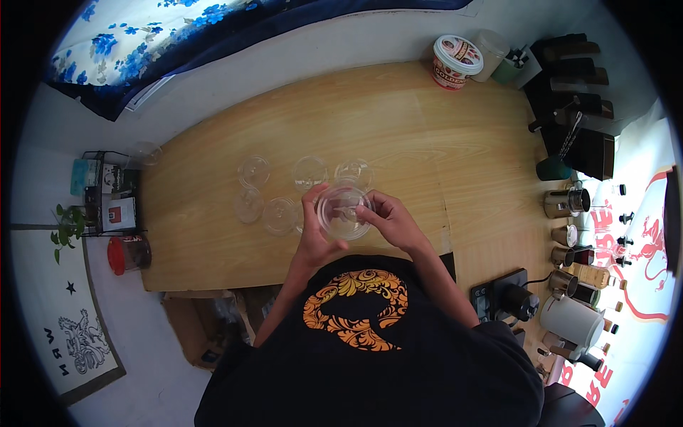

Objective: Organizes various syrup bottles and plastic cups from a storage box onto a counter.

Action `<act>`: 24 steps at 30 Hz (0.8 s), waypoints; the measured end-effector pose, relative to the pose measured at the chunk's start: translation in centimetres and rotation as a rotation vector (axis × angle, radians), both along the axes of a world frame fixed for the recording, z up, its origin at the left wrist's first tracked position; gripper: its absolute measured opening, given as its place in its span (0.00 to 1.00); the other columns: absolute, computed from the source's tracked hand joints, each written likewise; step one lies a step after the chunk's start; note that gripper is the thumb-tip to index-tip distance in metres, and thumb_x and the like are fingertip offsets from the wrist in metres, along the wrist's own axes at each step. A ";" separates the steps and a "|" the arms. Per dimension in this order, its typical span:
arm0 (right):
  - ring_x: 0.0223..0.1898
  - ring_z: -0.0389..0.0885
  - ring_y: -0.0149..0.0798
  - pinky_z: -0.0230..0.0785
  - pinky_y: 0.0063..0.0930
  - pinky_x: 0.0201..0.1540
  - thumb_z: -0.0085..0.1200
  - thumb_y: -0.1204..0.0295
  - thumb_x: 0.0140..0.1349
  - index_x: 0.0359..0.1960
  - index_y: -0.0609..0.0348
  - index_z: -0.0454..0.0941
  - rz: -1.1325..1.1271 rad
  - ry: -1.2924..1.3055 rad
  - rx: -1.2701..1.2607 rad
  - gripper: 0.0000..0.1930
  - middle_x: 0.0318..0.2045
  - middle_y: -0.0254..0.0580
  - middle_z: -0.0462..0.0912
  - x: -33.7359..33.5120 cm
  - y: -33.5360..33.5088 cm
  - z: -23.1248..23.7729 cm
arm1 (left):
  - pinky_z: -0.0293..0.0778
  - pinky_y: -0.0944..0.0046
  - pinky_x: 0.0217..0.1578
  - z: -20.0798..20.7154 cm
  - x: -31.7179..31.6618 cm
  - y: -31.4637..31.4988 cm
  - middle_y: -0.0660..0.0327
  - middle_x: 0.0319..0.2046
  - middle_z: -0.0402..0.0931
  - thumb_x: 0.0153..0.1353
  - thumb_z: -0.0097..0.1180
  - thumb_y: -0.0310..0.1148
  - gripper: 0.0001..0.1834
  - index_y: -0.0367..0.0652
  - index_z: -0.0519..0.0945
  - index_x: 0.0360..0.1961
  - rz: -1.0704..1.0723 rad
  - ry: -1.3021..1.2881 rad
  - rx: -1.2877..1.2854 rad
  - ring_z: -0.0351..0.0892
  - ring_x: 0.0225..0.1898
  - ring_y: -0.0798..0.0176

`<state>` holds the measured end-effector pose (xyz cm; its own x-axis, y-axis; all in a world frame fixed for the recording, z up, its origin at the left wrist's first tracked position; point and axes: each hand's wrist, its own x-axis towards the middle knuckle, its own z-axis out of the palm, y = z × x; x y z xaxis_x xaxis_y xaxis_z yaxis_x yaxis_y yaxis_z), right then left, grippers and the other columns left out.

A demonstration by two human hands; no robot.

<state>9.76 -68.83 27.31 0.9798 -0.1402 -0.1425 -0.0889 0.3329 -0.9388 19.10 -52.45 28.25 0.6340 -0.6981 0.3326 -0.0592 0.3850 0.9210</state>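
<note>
Above the wooden table, close to my body, I hold a clear round plastic container between both hands. My left hand grips its left side, thumb and fingers curved around the rim. The right hand is closed on the right side, its thumb lying over the middle of the round. Whether a separate lid sits on it I cannot tell. Just beyond and to the left lie several clear round plastic pieces like lids, among them one at the far left and one near my left hand.
A lidded tub stands at the far right corner by the wall. Cups, a metal pitcher and bottles line the right side, with a scale nearer me. A wire rack and a red-lidded jar flank the left edge.
</note>
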 end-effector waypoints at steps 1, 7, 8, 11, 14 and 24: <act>0.33 0.74 0.21 0.68 0.19 0.39 0.56 0.65 0.68 0.37 0.61 0.76 0.001 -0.001 0.000 0.11 0.31 0.29 0.79 0.0 -0.2 0.1 | 0.72 0.59 0.51 0.1 0.2 0.4 0.49 0.59 0.66 0.51 0.73 0.42 0.48 0.45 0.53 0.65 -0.056 0.156 0.019 0.73 0.53 0.61; 0.35 0.73 0.20 0.67 0.17 0.38 0.56 0.71 0.67 0.41 0.62 0.74 -0.001 0.028 -0.190 0.08 0.33 0.27 0.77 0.0 -0.8 1.0 | 0.74 0.68 0.41 -1.6 0.8 1.6 0.57 0.44 0.77 0.68 0.52 0.27 0.16 0.40 0.66 0.54 -0.036 0.246 0.261 0.78 0.41 0.67; 0.35 0.73 0.20 0.67 0.17 0.38 0.56 0.71 0.67 0.42 0.62 0.74 -0.036 0.005 -0.158 0.08 0.33 0.27 0.77 0.0 -0.5 1.0 | 0.74 0.69 0.40 -1.4 0.6 1.4 0.58 0.41 0.78 0.68 0.49 0.23 0.12 0.40 0.67 0.51 -0.003 0.274 0.234 0.79 0.39 0.67; 0.35 0.73 0.20 0.68 0.17 0.38 0.55 0.71 0.68 0.45 0.62 0.73 -0.048 -0.013 -0.101 0.09 0.34 0.27 0.77 -0.6 0.1 1.2 | 0.73 0.68 0.37 -0.2 -0.4 0.2 0.58 0.39 0.78 0.67 0.50 0.24 0.08 0.40 0.67 0.46 0.102 0.350 0.138 0.78 0.37 0.68; 0.35 0.74 0.21 0.68 0.18 0.39 0.55 0.71 0.68 0.48 0.63 0.73 -0.031 0.010 -0.088 0.11 0.34 0.28 0.78 -1.0 0.2 0.2 | 0.73 0.69 0.38 -0.3 -0.6 0.2 0.59 0.39 0.78 0.67 0.50 0.24 0.08 0.40 0.67 0.45 0.070 0.307 0.097 0.78 0.37 0.68; 0.36 0.72 0.20 0.66 0.16 0.40 0.53 0.71 0.69 0.45 0.63 0.76 -0.224 -0.029 -0.120 0.08 0.34 0.28 0.78 -1.1 1.3 0.3 | 0.74 0.68 0.45 -0.6 -0.4 1.0 0.61 0.40 0.77 0.66 0.53 0.24 0.11 0.36 0.70 0.48 0.019 0.308 0.236 0.77 0.41 0.70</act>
